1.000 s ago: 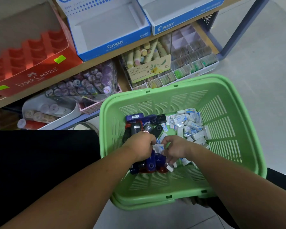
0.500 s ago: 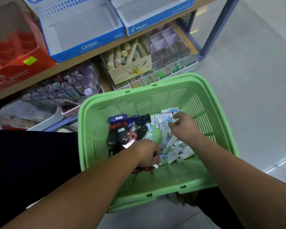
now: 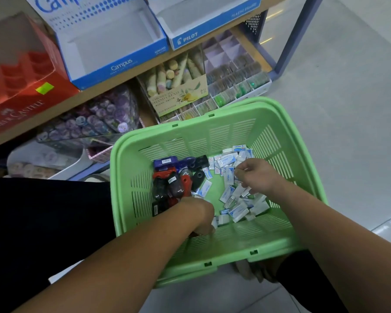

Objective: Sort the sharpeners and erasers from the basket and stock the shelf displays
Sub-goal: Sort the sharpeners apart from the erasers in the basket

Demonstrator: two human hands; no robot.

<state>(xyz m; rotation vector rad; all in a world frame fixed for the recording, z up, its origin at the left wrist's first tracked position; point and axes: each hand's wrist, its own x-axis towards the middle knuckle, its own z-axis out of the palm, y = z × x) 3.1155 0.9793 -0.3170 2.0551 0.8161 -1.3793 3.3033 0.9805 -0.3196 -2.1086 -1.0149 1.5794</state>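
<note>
Inside the green basket [image 3: 212, 115] the sharpeners [image 3: 174, 181] lay heaped at its left side, the erasers [image 3: 239, 208] at its right, ready for separate scooping. My right hand [image 3: 260, 177] pinched some erasers; my left hand [image 3: 201, 216] dipped by its near wall, grip hidden

Basket [image 3: 235, 242] open above, walled on four sides. Sharpeners [image 3: 169, 184] crowd its left floor, erasers [image 3: 235, 199] its right; bare strip between them. Far shelf [image 3: 86, 98] overhangs lower displays [image 3: 235, 86]. Campus box [image 3: 113, 41] and Pilot box [image 3: 185, 39] on it stand open-topped, fronts low.
</note>
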